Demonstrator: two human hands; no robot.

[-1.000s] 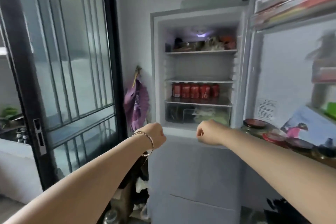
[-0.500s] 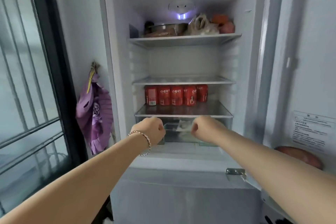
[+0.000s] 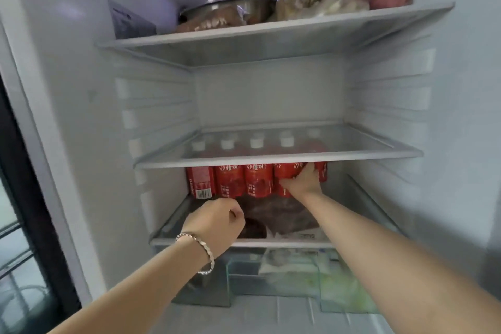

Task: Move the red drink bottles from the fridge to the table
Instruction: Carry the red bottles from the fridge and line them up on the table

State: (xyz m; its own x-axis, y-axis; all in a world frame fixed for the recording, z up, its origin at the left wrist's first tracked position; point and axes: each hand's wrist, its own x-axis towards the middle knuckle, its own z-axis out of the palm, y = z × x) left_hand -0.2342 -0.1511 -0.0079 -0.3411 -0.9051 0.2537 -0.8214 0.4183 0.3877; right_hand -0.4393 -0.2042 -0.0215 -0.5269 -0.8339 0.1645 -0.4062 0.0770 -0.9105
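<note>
Head view: five red plastic drink bottles with white caps [image 3: 244, 179] stand in a row on the fridge's lower glass shelf [image 3: 284, 243]. The right grip [image 3: 302, 183] curls round the row's right end. The left grip [image 3: 217, 222], fisted and empty, hovers before the shelf.

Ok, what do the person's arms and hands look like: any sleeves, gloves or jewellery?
The left arm and right arm are bare as far as the view shows: no sleeves, no gloves. The left hand has a silver-coloured link bracelet at the wrist. The right hand, the one at a bottle, shows no jewellery.
</note>
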